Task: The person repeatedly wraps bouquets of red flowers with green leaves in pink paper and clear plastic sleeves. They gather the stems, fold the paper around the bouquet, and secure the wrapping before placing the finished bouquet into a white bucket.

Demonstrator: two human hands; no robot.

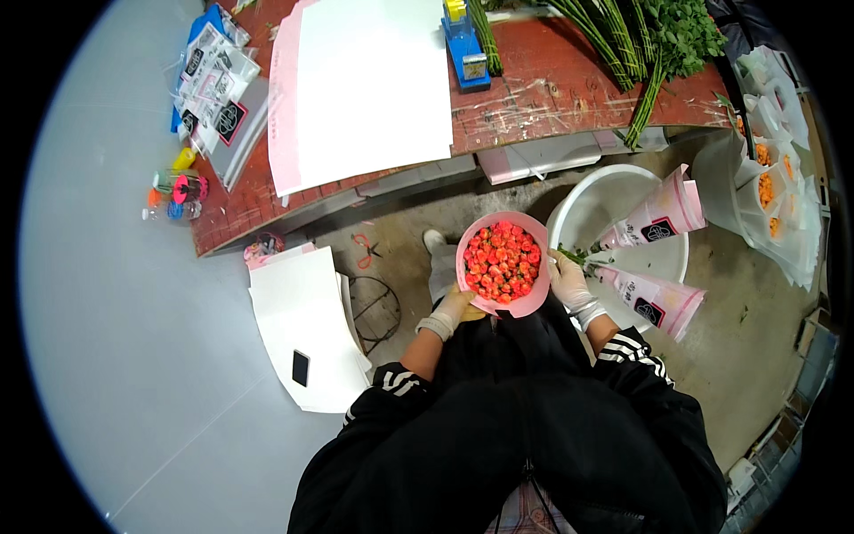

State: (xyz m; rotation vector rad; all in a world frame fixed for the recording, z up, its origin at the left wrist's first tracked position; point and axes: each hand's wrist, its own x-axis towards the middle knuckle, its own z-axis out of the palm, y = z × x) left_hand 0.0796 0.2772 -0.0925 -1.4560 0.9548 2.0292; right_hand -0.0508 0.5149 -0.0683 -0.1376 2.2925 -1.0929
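A round bouquet of red-orange roses (502, 263) in a pink paper wrap (530, 306) faces up before my body. Gloved, my left hand (456, 307) grips the wrap at its lower left. The white-gloved right hand (567, 275) holds the wrap's right edge, close to the rim of a large white bucket (679, 267). Inside that bucket lean two cone-wrapped bouquets, an upper one (657, 217) and a lower one (650, 300), both in pink paper bearing writing. Their green stems (575, 255) point toward my right hand. The stems of the rose bouquet are hidden beneath its head.
The red worktable (534, 100) carries white wrapping sheets (373, 93), a blue tape dispenser (465, 50) and bundled green stems (644, 100). Orange-handled scissors (363, 250) lie on the floor. A phone (301, 368) rests on a paper stack (300, 300). Wrapped orange flowers (764, 183) stand at right.
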